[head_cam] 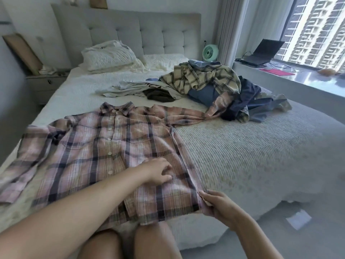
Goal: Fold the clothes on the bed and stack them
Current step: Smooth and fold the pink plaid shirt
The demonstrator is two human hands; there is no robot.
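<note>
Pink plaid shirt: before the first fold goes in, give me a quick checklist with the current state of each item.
1. Pink plaid shirt laid flat, front up, buttoned: ok.
2. Right hand pinches the hem corner: ok.
3. Left hand rests on the shirt front, fingers loosely curled, apparently smoothing: ok.
4. Both sleeves free: not ok. The sleeve towards the window runs against the pile of unfolded clothes; its cuff end cannot be seen.
5. Sleeve on the other side spread out on the bed: ok.
6. Bare space beside the shirt for a stack: ok.
</note>
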